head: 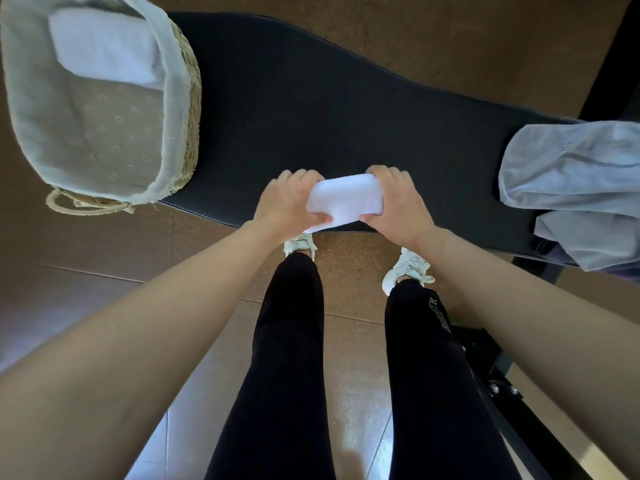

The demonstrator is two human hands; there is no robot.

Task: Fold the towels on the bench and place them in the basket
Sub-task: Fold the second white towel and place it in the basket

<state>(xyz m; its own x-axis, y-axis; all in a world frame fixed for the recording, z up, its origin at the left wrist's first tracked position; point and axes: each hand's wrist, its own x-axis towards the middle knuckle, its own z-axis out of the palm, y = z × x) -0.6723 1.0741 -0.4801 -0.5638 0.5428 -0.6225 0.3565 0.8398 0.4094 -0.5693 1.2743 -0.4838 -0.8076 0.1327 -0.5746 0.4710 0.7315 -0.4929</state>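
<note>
A small folded white towel (344,200) is held over the near edge of the black bench (311,116). My left hand (287,202) grips its left end, thumb on top. My right hand (398,206) grips its right end the same way. At the bench's left end stands a woven basket (192,109) with a pale cloth liner. Inside it, at the far side, lies a folded white towel (104,50). A heap of unfolded grey-blue towels (575,181) rests on the right end of the bench and hangs over its near edge.
My legs in black trousers and white shoes (407,268) stand close against the bench on a brown tiled floor (86,244). A black metal frame (498,386) of the bench runs along my right leg.
</note>
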